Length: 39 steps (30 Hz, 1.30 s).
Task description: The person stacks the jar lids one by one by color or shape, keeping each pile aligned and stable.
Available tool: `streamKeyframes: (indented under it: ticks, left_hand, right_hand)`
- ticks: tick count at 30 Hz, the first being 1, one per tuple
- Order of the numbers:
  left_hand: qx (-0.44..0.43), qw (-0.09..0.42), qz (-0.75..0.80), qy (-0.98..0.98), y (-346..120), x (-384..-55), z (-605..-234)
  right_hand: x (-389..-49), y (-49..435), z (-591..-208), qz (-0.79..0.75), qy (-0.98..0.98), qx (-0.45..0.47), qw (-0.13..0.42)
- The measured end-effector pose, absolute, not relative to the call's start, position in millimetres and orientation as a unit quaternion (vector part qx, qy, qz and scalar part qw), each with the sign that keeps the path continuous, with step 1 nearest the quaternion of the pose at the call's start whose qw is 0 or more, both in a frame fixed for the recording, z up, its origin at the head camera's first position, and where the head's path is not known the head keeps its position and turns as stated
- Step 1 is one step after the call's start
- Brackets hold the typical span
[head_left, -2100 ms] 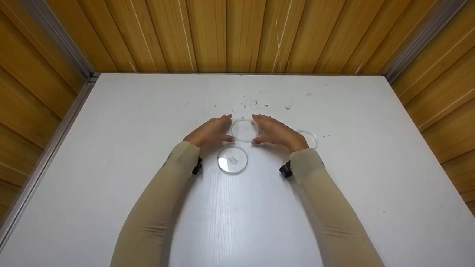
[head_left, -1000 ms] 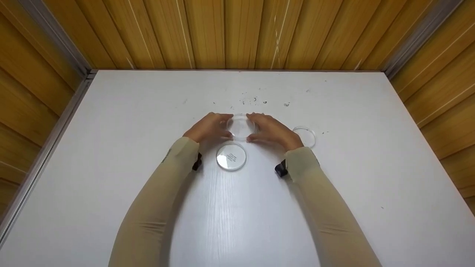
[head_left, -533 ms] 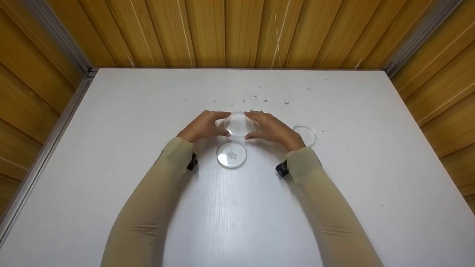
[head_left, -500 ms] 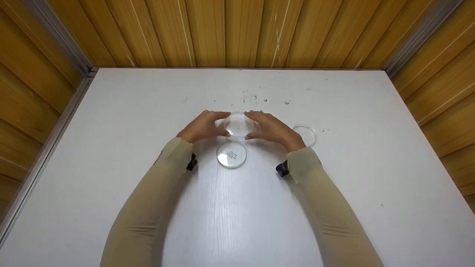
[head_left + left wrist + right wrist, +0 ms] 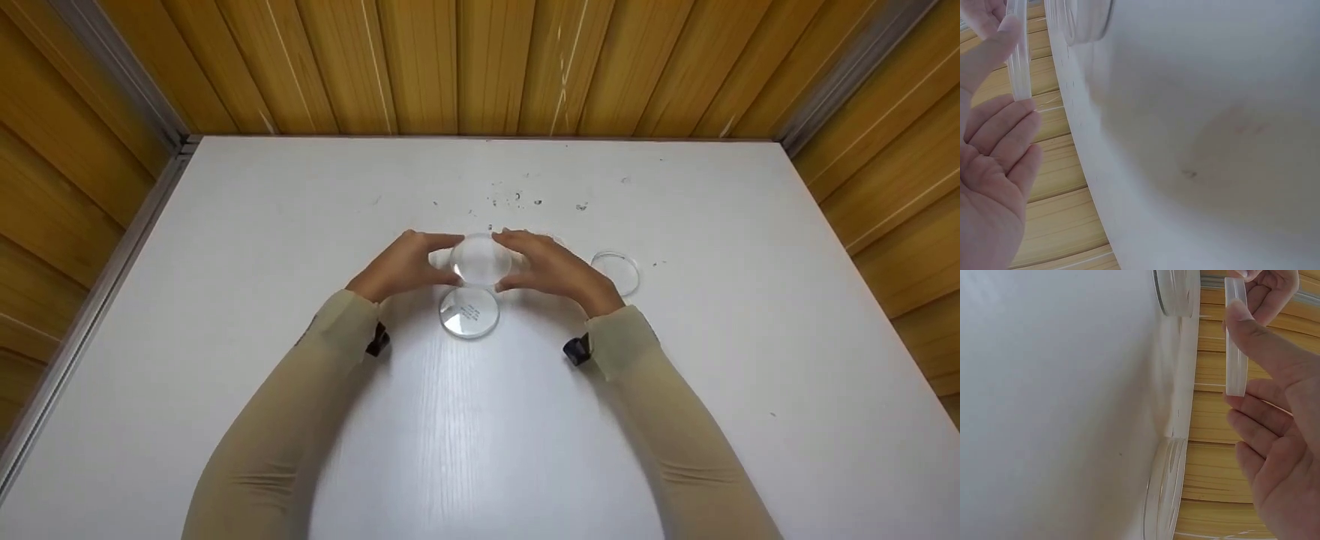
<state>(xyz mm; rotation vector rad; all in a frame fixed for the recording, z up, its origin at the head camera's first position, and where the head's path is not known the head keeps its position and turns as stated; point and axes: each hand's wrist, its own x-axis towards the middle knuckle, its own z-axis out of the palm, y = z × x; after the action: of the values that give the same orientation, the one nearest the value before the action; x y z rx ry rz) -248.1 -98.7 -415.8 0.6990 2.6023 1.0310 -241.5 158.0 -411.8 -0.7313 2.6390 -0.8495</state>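
Note:
A clear round petri dish (image 5: 481, 260) is held above the table between both hands. The left hand (image 5: 409, 262) pinches its left rim between thumb and fingers, and the right hand (image 5: 551, 266) grips the right rim the same way. Edge-on, the raised dish (image 5: 1019, 67) shows in the left wrist view, and the right wrist view shows its pale side wall (image 5: 1236, 354) between thumb and fingers. On the table just in front, a second petri dish (image 5: 469, 315) has small dark print on it; the held dish slightly overlaps its far edge in the head view.
A third clear dish (image 5: 616, 273) lies on the white table (image 5: 465, 442), right of the right hand. Small dark specks (image 5: 517, 199) mark the surface beyond the hands. Wood-look panels (image 5: 487, 67) stand at the back and sides.
Both hands have taken hold of the petri dish and raised it from the table. Over the last half second it has moved slightly toward the printed dish.

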Motion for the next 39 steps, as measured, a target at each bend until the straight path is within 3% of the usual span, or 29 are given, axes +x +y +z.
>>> streamKeyframes:
  ticks: [23,39]
  left_hand:
    - [0.252,0.114,0.395,0.876,-111.1,-214.4,-423.7]
    - [0.239,0.105,0.411,0.873,-114.0,-191.7,-432.4]
  right_hand:
    - [-213.5,155.1,-419.0,-0.32,0.882,-0.335,0.092]
    - [-200.3,148.9,-425.1,-0.322,0.881,-0.325,0.118]
